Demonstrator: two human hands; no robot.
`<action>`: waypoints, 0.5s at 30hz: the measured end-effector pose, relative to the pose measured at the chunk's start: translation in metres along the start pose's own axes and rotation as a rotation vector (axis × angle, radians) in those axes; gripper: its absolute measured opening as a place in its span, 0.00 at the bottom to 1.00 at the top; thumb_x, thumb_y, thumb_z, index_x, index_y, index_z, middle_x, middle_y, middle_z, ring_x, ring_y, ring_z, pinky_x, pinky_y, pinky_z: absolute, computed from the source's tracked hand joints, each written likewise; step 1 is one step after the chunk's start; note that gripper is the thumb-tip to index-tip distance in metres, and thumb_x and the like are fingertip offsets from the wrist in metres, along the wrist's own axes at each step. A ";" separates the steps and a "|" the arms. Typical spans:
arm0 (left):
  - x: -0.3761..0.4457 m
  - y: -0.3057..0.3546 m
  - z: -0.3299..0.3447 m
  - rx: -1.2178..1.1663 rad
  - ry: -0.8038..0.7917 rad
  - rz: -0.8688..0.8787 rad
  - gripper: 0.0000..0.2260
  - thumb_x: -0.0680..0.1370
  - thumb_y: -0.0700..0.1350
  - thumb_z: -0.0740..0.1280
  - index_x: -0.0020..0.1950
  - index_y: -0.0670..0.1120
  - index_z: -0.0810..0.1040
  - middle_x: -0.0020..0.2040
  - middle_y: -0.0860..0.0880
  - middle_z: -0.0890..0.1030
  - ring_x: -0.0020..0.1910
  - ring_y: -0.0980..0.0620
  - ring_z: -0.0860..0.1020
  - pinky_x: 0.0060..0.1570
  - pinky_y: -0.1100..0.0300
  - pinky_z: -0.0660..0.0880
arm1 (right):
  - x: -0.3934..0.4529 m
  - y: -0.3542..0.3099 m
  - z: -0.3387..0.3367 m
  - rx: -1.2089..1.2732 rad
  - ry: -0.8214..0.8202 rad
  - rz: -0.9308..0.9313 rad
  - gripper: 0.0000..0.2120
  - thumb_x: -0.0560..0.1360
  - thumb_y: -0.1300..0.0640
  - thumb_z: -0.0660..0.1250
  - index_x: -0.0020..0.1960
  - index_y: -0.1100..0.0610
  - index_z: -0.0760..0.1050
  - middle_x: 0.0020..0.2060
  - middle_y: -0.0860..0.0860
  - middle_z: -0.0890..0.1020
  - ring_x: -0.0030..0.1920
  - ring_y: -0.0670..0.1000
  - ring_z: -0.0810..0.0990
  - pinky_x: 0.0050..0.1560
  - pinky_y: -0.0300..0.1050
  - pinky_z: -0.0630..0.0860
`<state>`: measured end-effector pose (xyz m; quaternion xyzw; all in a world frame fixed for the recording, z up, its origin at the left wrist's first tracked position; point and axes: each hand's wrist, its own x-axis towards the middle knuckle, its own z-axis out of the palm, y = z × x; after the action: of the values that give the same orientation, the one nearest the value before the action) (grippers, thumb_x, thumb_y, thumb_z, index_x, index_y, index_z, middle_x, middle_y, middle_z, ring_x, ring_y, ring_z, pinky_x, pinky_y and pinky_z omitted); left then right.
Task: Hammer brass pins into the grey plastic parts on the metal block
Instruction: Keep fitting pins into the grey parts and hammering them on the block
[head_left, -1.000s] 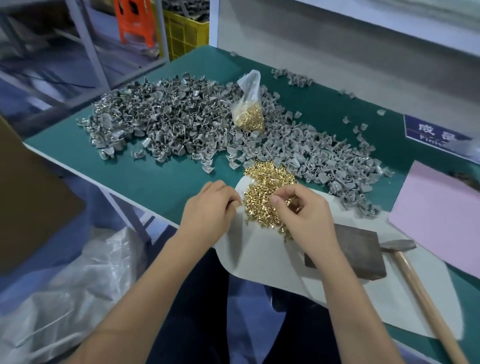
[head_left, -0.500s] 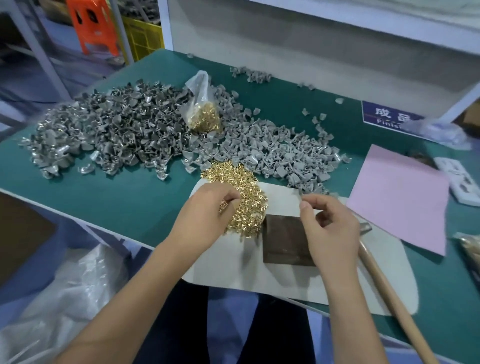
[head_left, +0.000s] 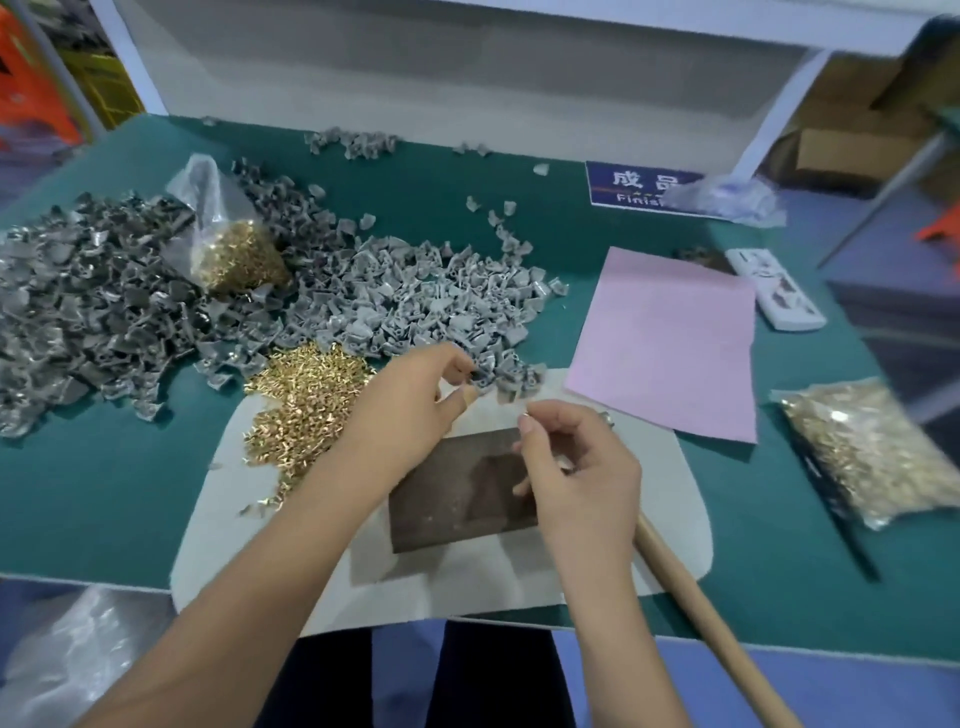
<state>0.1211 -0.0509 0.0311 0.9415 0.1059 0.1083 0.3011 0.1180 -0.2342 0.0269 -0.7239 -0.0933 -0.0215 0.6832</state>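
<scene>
Brass pins (head_left: 304, 410) lie in a loose golden heap on the pale mat (head_left: 249, 530), just left of the dark metal block (head_left: 447, 499) that sits flat in the mat's middle. Beyond the block, a broad drift of grey plastic parts (head_left: 415, 306) spreads across the green desk (head_left: 104, 467), its near edge spilling onto the mat just past the block's far side.

The person's left hand (head_left: 410, 410) reaches over the pin heap to that near edge, its fingers (head_left: 457, 364) curled, thumb and forefinger pinching at one grey part (head_left: 485, 366) there. The right hand (head_left: 576, 478) hovers above the block's right half; its thumb and forefinger are pressed together at the tips around something tiny and bright, probably a pin, though it is too small to be sure. The other fingers curl loosely underneath.

A wooden hammer handle (head_left: 711, 623) runs from behind the right wrist toward the near right of the block. Right of the block lies a pink sheet (head_left: 670, 343), and farther right a clear bag of pins (head_left: 872, 452). Another small bag of pins (head_left: 234, 254) rests on the grey pile, far left of the block. A blue sign (head_left: 634, 184) stands at the desk's back edge.
</scene>
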 end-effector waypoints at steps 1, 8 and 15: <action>0.008 0.002 0.003 0.028 -0.022 -0.016 0.10 0.78 0.52 0.71 0.57 0.54 0.79 0.49 0.59 0.80 0.41 0.61 0.75 0.42 0.60 0.73 | 0.000 0.001 -0.003 0.009 0.007 0.004 0.07 0.77 0.59 0.71 0.47 0.47 0.83 0.38 0.47 0.84 0.35 0.50 0.80 0.27 0.37 0.76; 0.032 0.012 0.020 0.208 -0.030 -0.020 0.09 0.73 0.54 0.75 0.49 0.56 0.79 0.45 0.57 0.78 0.45 0.53 0.77 0.39 0.58 0.71 | -0.005 0.004 -0.012 -0.013 0.072 0.010 0.06 0.74 0.58 0.71 0.45 0.46 0.81 0.39 0.46 0.83 0.38 0.50 0.82 0.31 0.49 0.81; 0.023 0.026 0.012 0.216 -0.002 0.081 0.04 0.76 0.52 0.72 0.48 0.56 0.79 0.46 0.57 0.76 0.48 0.57 0.75 0.41 0.58 0.70 | -0.021 -0.002 -0.016 0.001 0.078 0.026 0.09 0.75 0.63 0.70 0.45 0.49 0.80 0.41 0.49 0.85 0.42 0.53 0.84 0.39 0.60 0.83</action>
<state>0.1501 -0.0718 0.0402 0.9720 0.0786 0.1076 0.1934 0.0985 -0.2517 0.0269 -0.7233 -0.0570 -0.0407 0.6870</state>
